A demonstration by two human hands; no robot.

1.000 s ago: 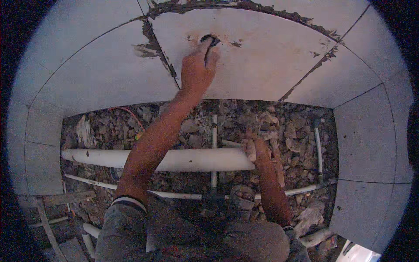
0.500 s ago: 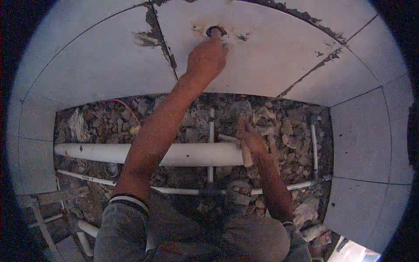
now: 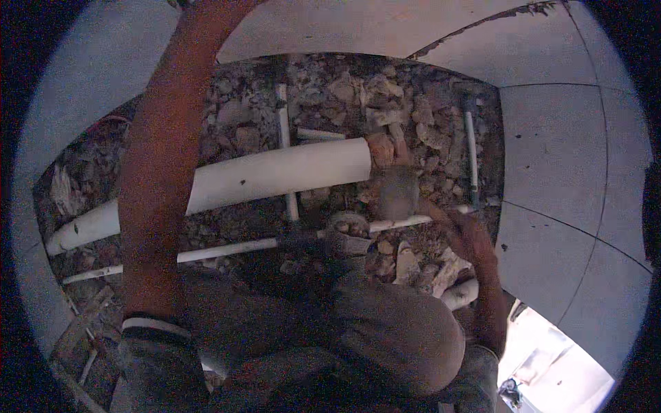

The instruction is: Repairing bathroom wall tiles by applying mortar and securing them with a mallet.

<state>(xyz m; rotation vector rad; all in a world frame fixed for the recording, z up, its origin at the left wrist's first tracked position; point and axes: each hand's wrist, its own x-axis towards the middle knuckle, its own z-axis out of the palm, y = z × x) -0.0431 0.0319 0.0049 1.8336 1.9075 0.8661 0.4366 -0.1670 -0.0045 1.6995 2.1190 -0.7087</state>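
Note:
My left forearm reaches up past the top edge, so the hand itself is cut off. My right hand is low on the right, over the rubble, with its fingers closed round the handle of a trowel. The grey trowel blade points left and looks blurred; it hangs just beyond the end of a thick white pipe. Most of the trowel's handle is hidden by the hand. Below the blade, my foot rests among the stones beside a thin white pipe.
Broken stones and rubble fill the sunken floor around the pipes. A short upright white pipe stands near the right wall. Pale tiled walls enclose the pit. Wooden pieces lie at lower left; bright light enters at lower right.
The view has swung to the right and down. My left hand, earlier with a finger at a hole in the tile, has left the view. My right hand has drawn nearer with the trowel.

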